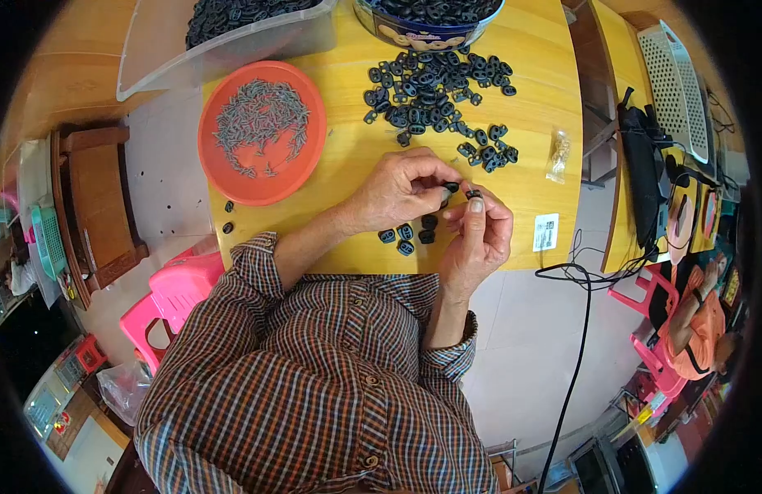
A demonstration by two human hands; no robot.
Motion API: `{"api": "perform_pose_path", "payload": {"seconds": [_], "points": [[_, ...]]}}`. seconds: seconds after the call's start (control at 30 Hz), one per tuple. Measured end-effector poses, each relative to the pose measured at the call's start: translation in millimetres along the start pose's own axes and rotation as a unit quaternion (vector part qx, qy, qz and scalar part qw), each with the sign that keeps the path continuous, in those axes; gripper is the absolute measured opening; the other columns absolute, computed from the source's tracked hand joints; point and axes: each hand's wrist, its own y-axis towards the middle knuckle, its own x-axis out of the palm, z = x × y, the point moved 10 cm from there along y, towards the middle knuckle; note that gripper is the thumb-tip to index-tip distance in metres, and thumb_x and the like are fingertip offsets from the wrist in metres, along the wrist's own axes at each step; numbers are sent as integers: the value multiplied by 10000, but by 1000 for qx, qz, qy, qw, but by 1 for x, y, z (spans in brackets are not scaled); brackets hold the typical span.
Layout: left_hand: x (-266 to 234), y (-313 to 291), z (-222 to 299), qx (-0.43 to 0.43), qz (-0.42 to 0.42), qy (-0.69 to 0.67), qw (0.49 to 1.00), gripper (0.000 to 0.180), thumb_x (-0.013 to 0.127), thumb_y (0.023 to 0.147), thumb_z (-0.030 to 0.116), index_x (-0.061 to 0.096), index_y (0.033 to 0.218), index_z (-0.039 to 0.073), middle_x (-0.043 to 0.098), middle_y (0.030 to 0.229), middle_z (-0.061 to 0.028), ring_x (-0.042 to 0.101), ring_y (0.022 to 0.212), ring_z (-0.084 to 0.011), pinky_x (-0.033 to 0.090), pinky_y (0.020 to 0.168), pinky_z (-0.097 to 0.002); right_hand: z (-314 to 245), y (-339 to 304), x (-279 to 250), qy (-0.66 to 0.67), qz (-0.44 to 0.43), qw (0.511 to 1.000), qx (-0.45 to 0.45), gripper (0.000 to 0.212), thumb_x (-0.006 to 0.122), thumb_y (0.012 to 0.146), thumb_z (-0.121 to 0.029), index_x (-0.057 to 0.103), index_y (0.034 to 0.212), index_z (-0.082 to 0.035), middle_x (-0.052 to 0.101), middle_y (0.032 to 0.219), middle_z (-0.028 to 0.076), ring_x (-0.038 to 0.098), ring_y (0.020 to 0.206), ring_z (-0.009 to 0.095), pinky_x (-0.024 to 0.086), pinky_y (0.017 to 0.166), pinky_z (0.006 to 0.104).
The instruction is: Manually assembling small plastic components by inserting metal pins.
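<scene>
My left hand (401, 193) pinches a small black plastic piece (452, 187) between thumb and fingertips. Close beside it, my right hand (482, 239) grips a black cord lock part (474, 194) between thumb and forefinger. The two pieces nearly meet; whether they touch I cannot tell. Below my fingers, several black cord locks (405, 232) with paired holes lie near the table's front edge. Beyond my hands spreads a loose pile of the same black parts (430, 95). To the left, an orange plate (210, 156) carries many small grey metal springs (262, 119).
A clear plastic bin (233, 58) and a round blue tin (426, 35), both filled with black parts, stand at the back. On the right lie a small clear bag (559, 156) and a white label (545, 232). A black cable (583, 329) hangs past the table edge. Another person (698, 329) sits far right.
</scene>
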Motion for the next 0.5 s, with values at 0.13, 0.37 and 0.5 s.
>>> {"api": "perform_pose_path", "payload": {"seconds": [0.13,0.37,0.5], "points": [[7,0,-10,-26,-7,-68,997,231,563,837,-64,603,1058,-6,602,933,-18,589,871,-77,504,743,-225,-7,-2,5,-34,-10,999,-30,100,559,913,-90,561,929,9,648,973,146,542,607,77,428,549,192],[-3,-1,-11,-68,58,-265,960,186,543,850,-65,592,1027,-34,602,897,-33,615,837,-92,538,707,-227,5,-2,-5,-2,17,1000,22,88,561,908,-75,567,922,11,664,889,129,556,611,86,421,547,188],[-6,1,-12,-61,37,-231,970,187,579,856,-40,614,1039,-15,625,958,-54,632,875,-126,543,753,-258,6,-3,-1,25,6,999,44,89,560,910,-77,569,922,10,665,887,124,557,609,87,419,543,185]]}}
